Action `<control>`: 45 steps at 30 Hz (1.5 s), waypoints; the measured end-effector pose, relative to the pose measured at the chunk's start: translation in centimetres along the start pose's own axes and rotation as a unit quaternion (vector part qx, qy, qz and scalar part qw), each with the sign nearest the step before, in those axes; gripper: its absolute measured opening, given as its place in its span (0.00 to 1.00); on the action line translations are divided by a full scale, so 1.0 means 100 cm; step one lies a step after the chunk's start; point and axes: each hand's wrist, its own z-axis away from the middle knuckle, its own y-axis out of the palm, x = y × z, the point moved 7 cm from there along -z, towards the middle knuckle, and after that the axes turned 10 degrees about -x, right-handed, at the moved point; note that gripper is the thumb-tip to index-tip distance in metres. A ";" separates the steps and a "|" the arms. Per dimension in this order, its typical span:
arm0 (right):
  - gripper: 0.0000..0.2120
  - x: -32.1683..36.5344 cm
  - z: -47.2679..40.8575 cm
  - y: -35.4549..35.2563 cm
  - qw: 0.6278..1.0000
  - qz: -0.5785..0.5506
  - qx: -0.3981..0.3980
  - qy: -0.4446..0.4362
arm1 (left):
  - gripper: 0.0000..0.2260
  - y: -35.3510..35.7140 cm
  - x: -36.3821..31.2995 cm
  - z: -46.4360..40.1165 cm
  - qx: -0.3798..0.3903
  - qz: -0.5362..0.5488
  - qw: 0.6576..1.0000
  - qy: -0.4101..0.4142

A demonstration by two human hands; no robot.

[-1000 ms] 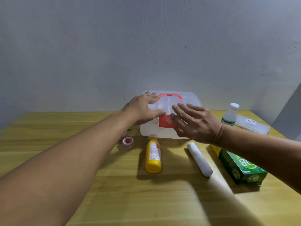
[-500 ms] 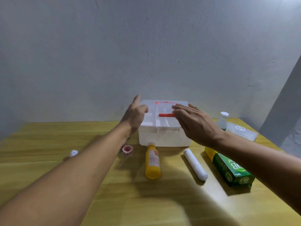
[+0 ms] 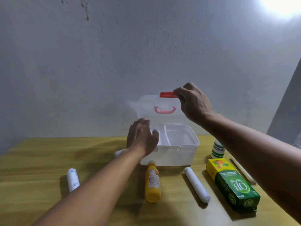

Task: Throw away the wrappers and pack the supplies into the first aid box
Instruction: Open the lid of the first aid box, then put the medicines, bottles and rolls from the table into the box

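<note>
The translucent white first aid box (image 3: 184,152) stands at the back of the wooden table, its lid (image 3: 146,108) raised upright against the wall. My right hand (image 3: 193,103) pinches the red latch (image 3: 167,94) at the lid's top edge. My left hand (image 3: 142,137) rests flat on the box's front left corner, fingers apart. A divided tray shows inside the box. In front lie a yellow bottle (image 3: 152,183), a long white roll (image 3: 197,185), a green and yellow carton (image 3: 231,185) and a short white bandage roll (image 3: 73,179).
A small white bottle with a green label (image 3: 217,150) stands right of the box, partly behind my right arm. A thin white stick (image 3: 241,170) lies beside the carton. Another white roll (image 3: 119,152) peeks out behind my left wrist. The wall is close behind the box.
The lid has swung from nearly flat to upright, lifted by my right hand on the red latch. My left hand has shifted to the box's front left corner. The camera view tilted upward.
</note>
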 end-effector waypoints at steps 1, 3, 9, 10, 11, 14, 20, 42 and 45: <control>0.12 -0.003 -0.005 0.005 1.000 0.003 0.000 0.007 | 0.24 0.008 -0.002 -0.003 0.035 -0.024 0.999 0.030; 0.12 -0.009 -0.012 0.014 1.000 0.013 0.003 0.021 | 0.30 0.025 0.001 -0.005 0.116 -0.074 0.989 0.046; 0.13 -0.017 -0.027 0.043 0.997 0.019 0.055 0.047 | 0.35 0.039 0.007 0.002 0.172 -0.155 0.972 0.037; 0.13 -0.017 -0.028 0.046 0.997 0.023 0.065 0.047 | 0.34 0.039 0.007 0.002 0.174 -0.156 0.971 0.037; 0.14 -0.016 -0.029 0.048 0.996 0.032 0.075 0.044 | 0.34 0.038 0.007 0.002 0.178 -0.159 0.970 0.036; 0.15 -0.015 -0.025 0.057 0.990 0.065 0.119 0.025 | 0.34 0.039 0.007 0.003 0.188 -0.174 0.966 0.037; 0.28 -0.018 -0.007 0.048 0.978 0.050 0.196 0.045 | 0.35 0.040 0.009 0.001 0.186 -0.148 0.971 0.038; 0.25 -0.055 0.185 -0.099 0.752 0.107 0.539 0.365 | 0.26 0.055 -0.021 0.000 0.226 -0.151 0.956 0.108; 0.22 -0.056 0.152 -0.114 0.781 0.118 0.506 0.346 | 0.26 0.056 -0.020 -0.001 0.226 -0.164 0.955 0.104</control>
